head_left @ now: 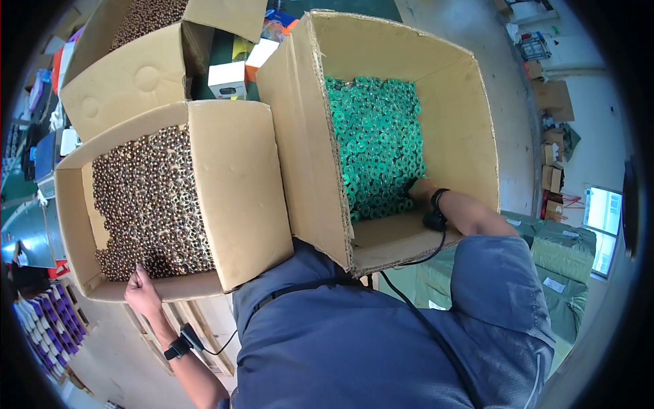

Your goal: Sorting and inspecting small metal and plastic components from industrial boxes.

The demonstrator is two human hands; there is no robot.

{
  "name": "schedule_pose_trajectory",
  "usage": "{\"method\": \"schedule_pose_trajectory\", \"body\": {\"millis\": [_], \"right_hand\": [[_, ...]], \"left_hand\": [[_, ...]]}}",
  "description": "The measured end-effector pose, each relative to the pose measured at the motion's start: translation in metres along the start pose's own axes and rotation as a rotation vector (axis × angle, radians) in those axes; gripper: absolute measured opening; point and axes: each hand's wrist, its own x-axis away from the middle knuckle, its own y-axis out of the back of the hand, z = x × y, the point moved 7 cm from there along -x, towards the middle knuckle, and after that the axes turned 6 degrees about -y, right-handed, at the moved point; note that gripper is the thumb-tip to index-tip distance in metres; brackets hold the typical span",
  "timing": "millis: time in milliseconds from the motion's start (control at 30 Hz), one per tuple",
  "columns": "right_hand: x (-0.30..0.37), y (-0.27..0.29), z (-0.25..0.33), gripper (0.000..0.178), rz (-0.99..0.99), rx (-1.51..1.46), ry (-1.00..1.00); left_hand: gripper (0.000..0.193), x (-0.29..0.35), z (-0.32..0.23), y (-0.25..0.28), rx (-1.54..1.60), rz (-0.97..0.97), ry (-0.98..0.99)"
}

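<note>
The two hands are held well apart, one at each of two open cardboard boxes set side by side. The left hand [142,294] is placed at the near edge of the left cardboard box [71,225], with its fingers curled just beside the shiny brown bead-like pieces [153,198] heaped inside; whether anything is pinched by it cannot be told. The right hand [424,189] is lowered into the taller right cardboard box [303,153], where green ring-faced pieces [375,140] are piled against the far and left walls. The near right edge of that pile is met by its fingers, which are partly hidden, so their grip cannot be told.

A black wrist strap [178,347] is worn on the left forearm and a black wristband [438,203] on the right, and a cable is led from each. Beyond the left box, another cardboard box [136,85] is filled with small brown pieces [146,20], and a small white box [227,80] is seen beside it. Green-wrapped bales [562,249] are stacked at the right.
</note>
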Motion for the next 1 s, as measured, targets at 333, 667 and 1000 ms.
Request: {"method": "schedule_pose_trajectory", "body": {"millis": [333,667,1000], "right_hand": [[0.026,0.031,-0.006,0.037,-0.105,-0.13,-0.054],[0.068,0.065,0.106,0.041,-0.06,0.074,0.494],[0.133,0.038,0.178,0.028,-0.101,0.298,1.067]], "left_hand": [[0.06,0.001,0.014,0.004,-0.096,0.004,0.025],[0.059,-0.001,0.005,0.007,-0.118,-0.006,0.018],[0.028,0.009,-0.016,0.011,-0.133,0.078,0.208]]}}
